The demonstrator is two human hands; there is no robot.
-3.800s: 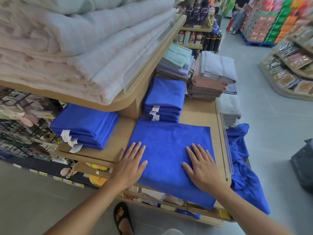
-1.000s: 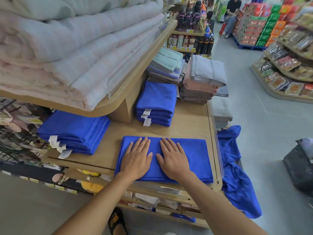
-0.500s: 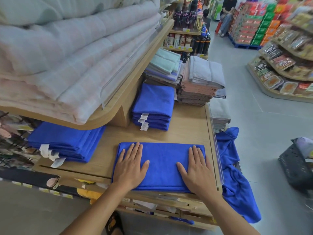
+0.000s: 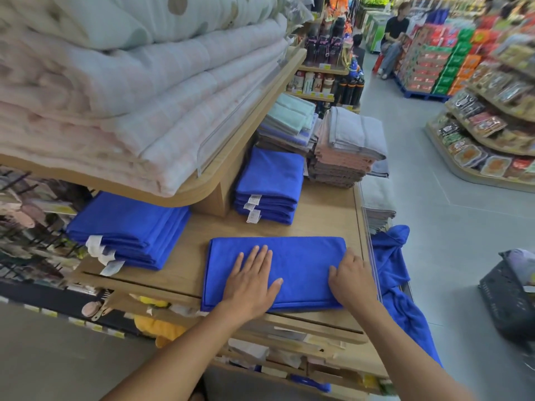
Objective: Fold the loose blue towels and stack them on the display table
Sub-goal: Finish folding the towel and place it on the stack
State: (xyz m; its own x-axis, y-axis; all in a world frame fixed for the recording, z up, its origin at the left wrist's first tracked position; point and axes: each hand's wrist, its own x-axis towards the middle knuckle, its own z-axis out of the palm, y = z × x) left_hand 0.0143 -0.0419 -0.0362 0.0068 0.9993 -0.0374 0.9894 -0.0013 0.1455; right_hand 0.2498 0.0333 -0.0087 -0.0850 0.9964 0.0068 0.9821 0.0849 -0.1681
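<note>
Lower centre, the blue towel [image 4: 301,261] lies folded on the bench [image 4: 327,215]. The left hand [image 4: 252,282] presses flat, fingers straight, anchoring it; the right hand [image 4: 350,280] curls its fingers around the towel's right edge, likely for the next fold.

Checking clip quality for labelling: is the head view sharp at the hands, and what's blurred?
Head view: the folded blue towel, left hand and right hand are sharp under soft, even light; the pale stacked quilts top left and packaged snack shelves at right are smeared.
</note>
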